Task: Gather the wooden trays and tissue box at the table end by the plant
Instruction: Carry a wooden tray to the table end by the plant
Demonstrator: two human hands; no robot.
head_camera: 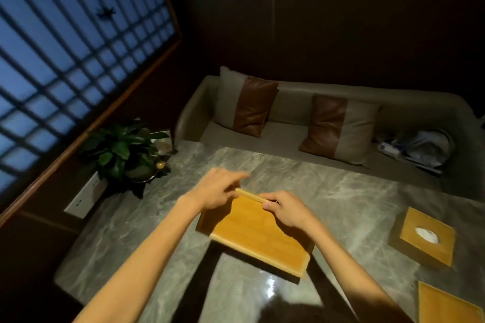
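A wooden tray (258, 237) lies on the marble table (328, 191), near its middle. Both hands rest at the tray's far rim: my left hand (215, 189) at the far left corner with blurred fingers, and my right hand (286, 208) pinching the rim with thumb and fingers. A wooden tissue box (425, 237) with white tissue showing in its slot stands to the right. Part of a second wooden tray (443, 305) shows at the bottom right corner. The potted plant (123, 152) stands at the table's left end.
A beige sofa (288, 136) with two brown-and-beige cushions runs along the far side of the table; bags and clutter lie at its right end. A lattice window fills the upper left. A small card stand (162, 143) is beside the plant.
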